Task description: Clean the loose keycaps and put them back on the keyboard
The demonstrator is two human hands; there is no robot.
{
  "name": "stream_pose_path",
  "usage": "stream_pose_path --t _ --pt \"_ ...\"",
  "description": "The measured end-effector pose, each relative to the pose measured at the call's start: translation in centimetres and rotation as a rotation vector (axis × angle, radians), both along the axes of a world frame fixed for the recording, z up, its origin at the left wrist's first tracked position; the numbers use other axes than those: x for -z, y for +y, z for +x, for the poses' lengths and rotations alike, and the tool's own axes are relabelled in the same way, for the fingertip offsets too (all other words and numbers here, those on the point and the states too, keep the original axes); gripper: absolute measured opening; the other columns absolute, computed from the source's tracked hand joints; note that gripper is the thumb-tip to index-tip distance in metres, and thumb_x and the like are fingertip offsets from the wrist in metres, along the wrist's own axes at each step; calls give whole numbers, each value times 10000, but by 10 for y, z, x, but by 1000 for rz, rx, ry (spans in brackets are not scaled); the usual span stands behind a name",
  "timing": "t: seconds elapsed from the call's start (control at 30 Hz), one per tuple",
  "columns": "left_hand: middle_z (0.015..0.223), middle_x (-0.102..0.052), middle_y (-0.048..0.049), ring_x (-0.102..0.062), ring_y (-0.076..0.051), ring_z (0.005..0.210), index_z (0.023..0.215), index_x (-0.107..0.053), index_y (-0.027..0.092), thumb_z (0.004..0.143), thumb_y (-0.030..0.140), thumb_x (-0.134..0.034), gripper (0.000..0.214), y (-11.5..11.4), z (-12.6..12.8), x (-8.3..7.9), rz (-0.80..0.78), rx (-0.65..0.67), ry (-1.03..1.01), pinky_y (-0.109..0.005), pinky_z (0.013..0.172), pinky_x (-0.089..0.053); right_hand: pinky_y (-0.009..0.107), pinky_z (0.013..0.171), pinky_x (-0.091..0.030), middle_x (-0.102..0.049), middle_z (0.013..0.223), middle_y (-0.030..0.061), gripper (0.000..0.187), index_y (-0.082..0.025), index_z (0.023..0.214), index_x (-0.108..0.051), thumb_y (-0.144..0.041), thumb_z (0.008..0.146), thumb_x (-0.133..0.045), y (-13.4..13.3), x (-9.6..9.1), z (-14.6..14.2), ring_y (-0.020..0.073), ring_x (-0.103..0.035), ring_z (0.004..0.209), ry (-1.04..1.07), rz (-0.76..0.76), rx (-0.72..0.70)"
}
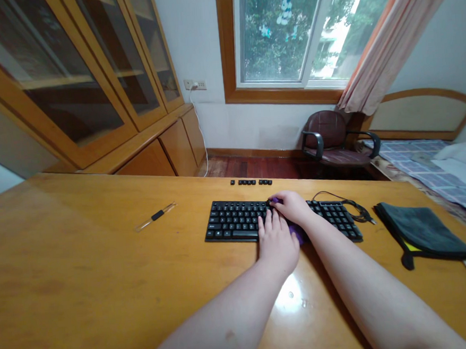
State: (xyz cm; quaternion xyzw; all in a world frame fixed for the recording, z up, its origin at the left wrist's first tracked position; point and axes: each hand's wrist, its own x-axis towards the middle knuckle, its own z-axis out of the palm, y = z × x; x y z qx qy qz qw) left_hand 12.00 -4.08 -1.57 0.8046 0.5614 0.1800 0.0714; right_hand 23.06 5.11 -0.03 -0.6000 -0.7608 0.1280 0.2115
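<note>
A black keyboard (236, 220) lies on the wooden desk. My left hand (275, 240) rests flat on its middle, fingers stretched out over the keys. Beyond it, my right hand (293, 206) is closed at the keyboard's top edge, thumb and fingers bent round a soft purple thing (297, 234). More of that purple shows between my hands; whether it is cloth or gel I cannot tell. Several loose black keycaps (247, 182) stand in a row behind the keyboard. The keys under both hands are hidden.
A clear tool with a black middle (156, 215) lies left on the desk (84, 270). The keyboard's coiled cable (359, 211) is at the right, near a folded dark grey cloth (424, 230). Beyond the desk are a cabinet (146, 132) and an armchair (328, 136).
</note>
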Motion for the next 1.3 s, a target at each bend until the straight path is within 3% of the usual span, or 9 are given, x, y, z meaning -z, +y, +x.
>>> stream_pose_path --t 0.43,0.7,0.9,1.3 --pt "1435 -342 -151 -245 -289 1342 1358 -343 70 860 344 -360 569 1 0 1 2 -4 -41 -495 1118 -133 290 835 -465 -709 947 41 195 -235 924 -705 -239 779 -574 0 -1 -3 187 -636 904 -7 -2 -8" --pt "1429 -346 -157 -238 -287 1348 1346 -358 83 864 348 -363 550 0 0 -2 -14 -3 -18 -493 1119 -132 285 879 -461 -674 1012 34 298 -218 949 -698 -133 738 -505 -8 -6 1 172 -619 935 21 58 -112" --pt "1444 -287 -216 -180 -340 1360 1363 -324 78 836 383 -435 619 -3 3 2 -14 -87 -1 -523 1100 -143 294 899 -458 -648 1068 32 267 -230 874 -719 -141 735 -510 -7 -8 4 178 -616 942 56 7 -95" --pt "1448 -307 -162 -191 -358 1354 1363 -369 171 852 410 -410 566 -4 2 3 9 -95 22 -533 1085 -173 300 901 -447 -646 1077 32 256 -235 861 -721 -161 741 -507 -8 -6 4 184 -606 963 25 -14 -121"
